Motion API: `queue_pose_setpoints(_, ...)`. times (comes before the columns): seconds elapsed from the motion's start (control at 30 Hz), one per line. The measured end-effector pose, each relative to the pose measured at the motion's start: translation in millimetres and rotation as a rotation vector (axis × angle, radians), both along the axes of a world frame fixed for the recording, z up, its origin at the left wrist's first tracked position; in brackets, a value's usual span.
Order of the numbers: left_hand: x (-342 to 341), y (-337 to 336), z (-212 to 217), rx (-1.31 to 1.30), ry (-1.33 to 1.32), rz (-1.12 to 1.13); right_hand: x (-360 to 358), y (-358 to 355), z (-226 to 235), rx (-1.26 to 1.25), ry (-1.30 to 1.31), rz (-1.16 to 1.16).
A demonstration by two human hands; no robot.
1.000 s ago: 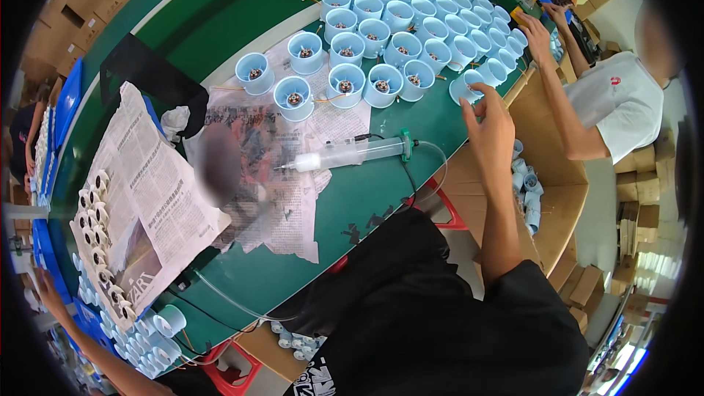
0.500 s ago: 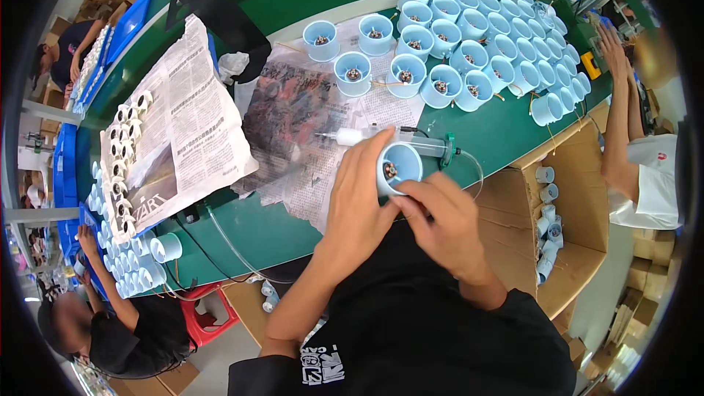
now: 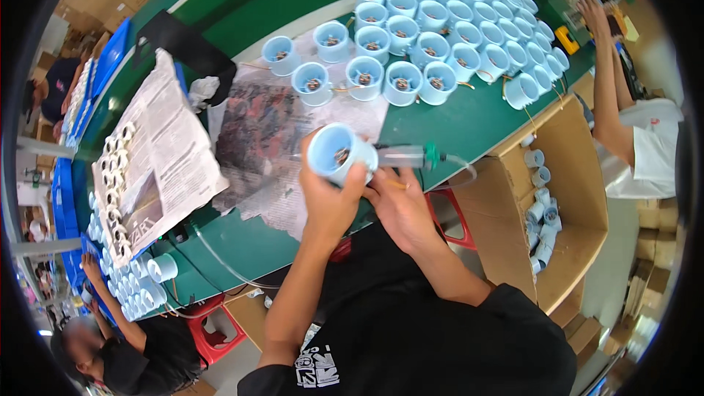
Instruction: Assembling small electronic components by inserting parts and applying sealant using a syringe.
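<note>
Head view. Pale blue cup: tilted, open mouth toward the camera, small dark part inside; wrapped by the fingers of the left hand, raised above the green counter. Large syringe: lying level just right of the cup, its tip at the cup's side; right hand closed on it from beneath. Beyond the fingers: newspaper sheets, then rows of like blue cups. Right of the fingers: open cardboard box
</note>
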State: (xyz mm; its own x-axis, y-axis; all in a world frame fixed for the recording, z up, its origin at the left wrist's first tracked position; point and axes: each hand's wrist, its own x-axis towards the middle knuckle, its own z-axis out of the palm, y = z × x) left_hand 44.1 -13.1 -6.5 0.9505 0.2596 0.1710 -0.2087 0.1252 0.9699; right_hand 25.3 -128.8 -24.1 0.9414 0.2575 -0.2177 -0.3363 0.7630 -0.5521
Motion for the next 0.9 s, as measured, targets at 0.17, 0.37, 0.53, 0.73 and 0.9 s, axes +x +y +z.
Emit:
queue_pose_setpoints(0.17, -15.8, -4.0, 14.2, 0.042, -0.188, -0.095, 34.6, -1.6, -3.4, -0.372, -0.553, 0.049)
queue_pose_setpoints(0.37, -36.7, 13.8, 27.5, 0.452, -0.36, -0.075, 51.2, -4.8, 7.5, 0.12, -0.164, 0.209)
queue_pose_setpoints(0.53, -73.0, 25.3, 22.8, 0.636, -0.093, -0.09, 55.0, -6.9, 5.7, 0.341, -0.111, 0.011)
queue_pose_setpoints(0.73, -68.0, 31.5, -6.2, 0.846, 0.092, 0.118, 43.4, 5.3, 12.9, 0.025, -0.468, -0.005)
queue_pose_setpoints(0.9, -66.7, 31.3, -13.7, 0.822, 0.105, 0.153, 32.5, 6.8, 31.4, -0.826, -0.774, -0.124)
